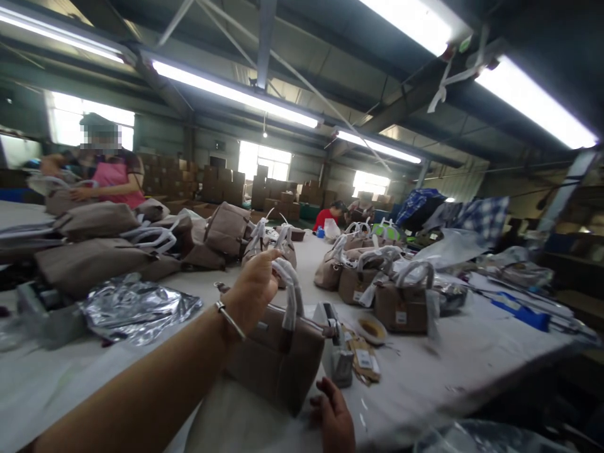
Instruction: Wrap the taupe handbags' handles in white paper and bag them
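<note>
Handbag [278, 362], taupe, upright near the front edge of the white counter [472, 365]. Left hand [255, 286], bracelet at the wrist, closed around the bag's wrapped handle [290, 296]. Right hand [333, 418] low at the counter edge, just beside the bag's lower corner, fingers loosely curled, holding nothing. Tape dispenser [337, 352] and paper tags [363, 358] just right of the bag. Crumpled silver film [134, 308] to the left. More handbags [401, 296] beyond; person in pink [113, 176] at far left.

A dark metal-trussed ceiling [302, 38] is lit by long fluorescent tube lights [236, 94]; bright rear windows [257, 160] are flanked by stacked brown cardboard boxes [221, 182].
</note>
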Demonstrator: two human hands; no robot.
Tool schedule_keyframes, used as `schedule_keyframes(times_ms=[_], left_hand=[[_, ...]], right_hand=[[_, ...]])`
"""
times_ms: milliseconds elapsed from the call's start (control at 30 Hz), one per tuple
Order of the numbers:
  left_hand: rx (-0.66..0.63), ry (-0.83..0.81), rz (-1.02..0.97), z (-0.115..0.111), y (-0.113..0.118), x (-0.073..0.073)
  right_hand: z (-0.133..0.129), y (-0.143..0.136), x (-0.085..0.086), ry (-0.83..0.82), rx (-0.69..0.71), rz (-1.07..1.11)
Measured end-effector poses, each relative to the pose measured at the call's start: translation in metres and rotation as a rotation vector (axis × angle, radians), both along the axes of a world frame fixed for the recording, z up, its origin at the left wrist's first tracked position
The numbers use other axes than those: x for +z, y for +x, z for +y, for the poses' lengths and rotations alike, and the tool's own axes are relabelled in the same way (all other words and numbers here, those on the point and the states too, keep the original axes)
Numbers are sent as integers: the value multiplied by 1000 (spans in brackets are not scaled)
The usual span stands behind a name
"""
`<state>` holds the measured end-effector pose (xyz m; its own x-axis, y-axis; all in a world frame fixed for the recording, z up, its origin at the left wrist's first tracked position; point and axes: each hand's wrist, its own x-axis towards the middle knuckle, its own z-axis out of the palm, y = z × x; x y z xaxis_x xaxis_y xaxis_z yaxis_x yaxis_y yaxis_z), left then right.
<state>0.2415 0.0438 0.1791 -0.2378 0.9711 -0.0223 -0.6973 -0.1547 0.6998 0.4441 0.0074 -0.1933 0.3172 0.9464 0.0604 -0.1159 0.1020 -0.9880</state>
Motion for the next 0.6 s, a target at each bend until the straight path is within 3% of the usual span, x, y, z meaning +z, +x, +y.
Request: schedule_keyframes(times_ms=[167,333,500,600], left_hand=[[-61,-11,92,-12,-23,-7],[-227,-26,302,-44,-49,-15],[-314,-58,685,-81,-115,-27],[-164,-113,1057,-101,-163,-45]], right_hand=[[-12,-3,11,82,186,-256],[-24,-25,28,69,179,-335],[-30,-31,33,15,117,-350],[-30,-24,29,22,134,-399]])
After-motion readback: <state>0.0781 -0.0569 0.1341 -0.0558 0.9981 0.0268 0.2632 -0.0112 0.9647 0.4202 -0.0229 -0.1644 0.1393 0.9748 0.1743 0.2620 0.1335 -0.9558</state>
